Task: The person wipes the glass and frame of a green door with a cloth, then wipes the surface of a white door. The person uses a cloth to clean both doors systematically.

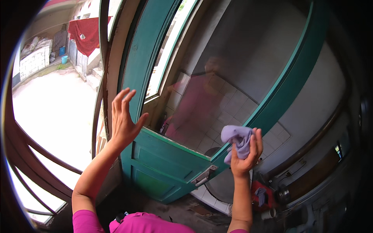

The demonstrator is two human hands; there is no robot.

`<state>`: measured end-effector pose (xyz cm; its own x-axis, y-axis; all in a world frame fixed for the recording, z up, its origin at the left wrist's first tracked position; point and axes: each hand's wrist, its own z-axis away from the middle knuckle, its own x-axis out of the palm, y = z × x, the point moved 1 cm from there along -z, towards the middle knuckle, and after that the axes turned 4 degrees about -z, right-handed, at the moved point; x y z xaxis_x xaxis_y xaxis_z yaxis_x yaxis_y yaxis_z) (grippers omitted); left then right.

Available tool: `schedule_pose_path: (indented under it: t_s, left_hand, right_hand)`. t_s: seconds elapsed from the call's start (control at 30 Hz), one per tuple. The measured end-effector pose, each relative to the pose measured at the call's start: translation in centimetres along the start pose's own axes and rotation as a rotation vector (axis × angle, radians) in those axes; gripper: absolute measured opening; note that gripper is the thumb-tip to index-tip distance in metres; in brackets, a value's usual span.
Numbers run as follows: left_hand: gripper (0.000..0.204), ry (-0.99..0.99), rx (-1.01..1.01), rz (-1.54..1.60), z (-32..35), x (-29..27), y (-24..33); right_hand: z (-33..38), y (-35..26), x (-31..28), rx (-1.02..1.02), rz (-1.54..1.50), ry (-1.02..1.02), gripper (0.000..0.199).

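A green door (171,155) with a large glass pane (229,77) stands in front of me, and the pane reflects a pink shirt. My left hand (125,114) is raised near the door's left stile, fingers spread and holding nothing; whether it touches the door I cannot tell. On the right, my right hand (247,155) grips a crumpled lavender cloth (237,140) beside the pane's lower right edge. Part of the cloth is hidden behind my fingers. Below the pane a metal handle (202,179) is fixed to the door.
Dark curved bars (101,77) frame the bright courtyard at left, where a red cloth (86,34) hangs and a blue bucket (64,59) stands. Behind the door at lower right are a white-tiled ledge (211,200), a red container (261,192) and a metal pot (284,193).
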<state>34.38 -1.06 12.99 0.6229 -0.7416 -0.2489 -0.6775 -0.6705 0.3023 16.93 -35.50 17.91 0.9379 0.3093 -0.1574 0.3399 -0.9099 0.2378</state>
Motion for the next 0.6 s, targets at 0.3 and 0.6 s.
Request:
schedule_pose_path:
  t_s: [0.3, 0.6]
  left_hand:
    - [0.128, 0.038, -0.036, -0.052, -5.3, 4.8, -8.1]
    - [0.115, 0.097, 0.15, 0.117, -5.3, 6.0, -8.7]
  right_hand:
    - [-8.2, 0.4, 11.3, -0.04, 0.342, -0.015, 0.054]
    - [-11.9, -5.0, 12.1, -0.347, -0.062, -0.362, 0.052]
